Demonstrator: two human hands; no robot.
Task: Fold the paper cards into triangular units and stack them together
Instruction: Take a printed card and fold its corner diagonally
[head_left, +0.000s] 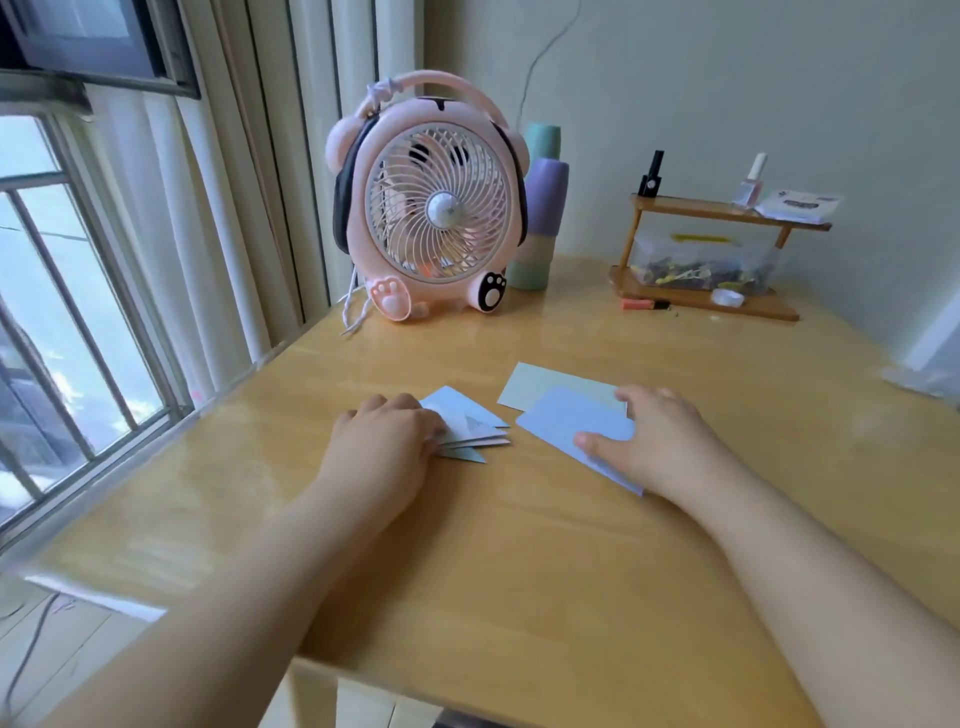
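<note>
Here the left hand (387, 441) lay palm down on the small fanned stack of folded pale-blue paper triangles (470, 428), its fingers curled over the near edge of the stack and pressing it to the desk; the triangles' points splayed out to the right from under the fingers. The right hand (657, 439) rested on the flat pale-blue rectangular paper card (571, 426), thumb on its near edge and fingers at its far corner, seemingly pinching it to take it up, though whether the card had left the surface could not be told.

The step in hand looked like fetching the next card for folding. To do it well, the right hand would want to slide that top card clear of the pale grey-green rectangular card (540, 382) lying partly beneath it, so only one sheet came away, then bring it square in front before creasing. The left hand would do best to keep the stack pinned, since the units sat loosely and already fanned apart.

The cards looked thin, matte and uncreased; the folded units showed sharp edges and layered flaps. All lay near the middle of the glossy light wooden desk (519, 571), stack and cards just beside each other. Beyond stood a pink paw-footed desk fan (431, 208) and a small wooden shelf rack (706, 306).
</note>
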